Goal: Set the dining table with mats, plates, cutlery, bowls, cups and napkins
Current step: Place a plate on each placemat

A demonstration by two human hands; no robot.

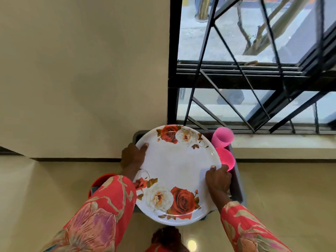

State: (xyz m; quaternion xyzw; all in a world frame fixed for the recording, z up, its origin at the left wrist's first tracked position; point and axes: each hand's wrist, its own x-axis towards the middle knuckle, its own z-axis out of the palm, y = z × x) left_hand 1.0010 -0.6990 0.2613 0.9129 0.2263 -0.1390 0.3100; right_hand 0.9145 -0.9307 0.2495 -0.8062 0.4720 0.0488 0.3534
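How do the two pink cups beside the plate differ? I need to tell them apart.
The upper pink cup shows its pale side wall, tilted; the lower pink cup shows a deeper pink and sits nearer the right hand, partly behind the plate. Both are pink plastic.

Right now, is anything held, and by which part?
Yes: the floral plate, by opposite edges of its rim. The left hand grips the left edge, the right hand the right edge.

White plate (179,168) with red and cream roses, pink cups (222,137), coral floral sleeves (101,215)
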